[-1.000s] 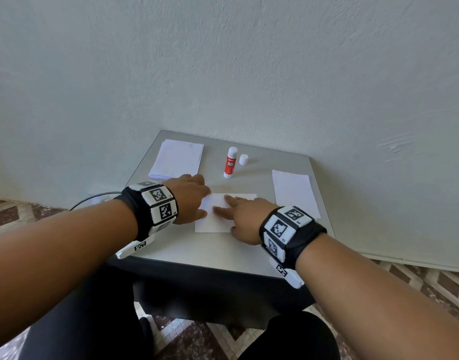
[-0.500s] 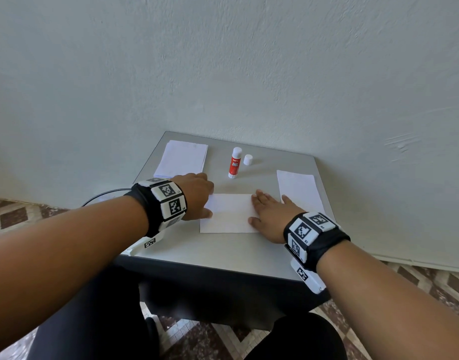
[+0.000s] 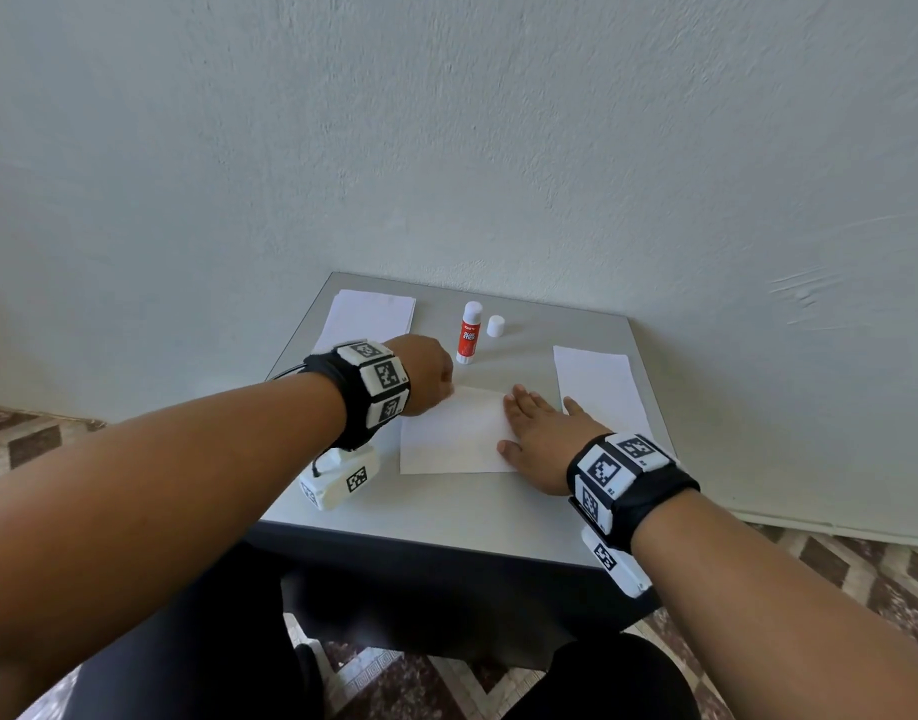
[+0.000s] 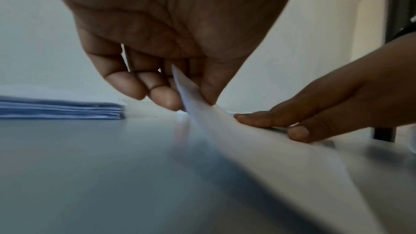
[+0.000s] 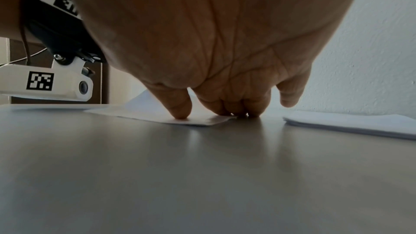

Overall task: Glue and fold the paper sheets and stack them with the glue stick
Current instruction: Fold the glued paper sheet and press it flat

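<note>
A small grey square table [image 3: 446,511] is set against a pale wall. A white paper sheet [image 3: 454,439] is laid at the table's middle, its near edge well back from the front rim, with bare grey surface in front. A stack of white folded sheets [image 3: 368,317] is placed at the far left corner, a second white sheet pile [image 3: 597,381] along the right edge. A red-and-white glue stick [image 3: 468,332] is stood upright behind the middle sheet, its white cap [image 3: 496,326] just beside it.

The left hand [image 3: 426,374] is arched over the sheet's far left corner; that corner is pinched between thumb and fingers [image 4: 162,95] and raised off the table. The right hand [image 3: 540,433] is laid flat, fingers straight, pressed on the sheet's right edge, nothing gripped.

Compared with half a second ago, the left corner is now lifted, and the right hand is kept on the right edge.
</note>
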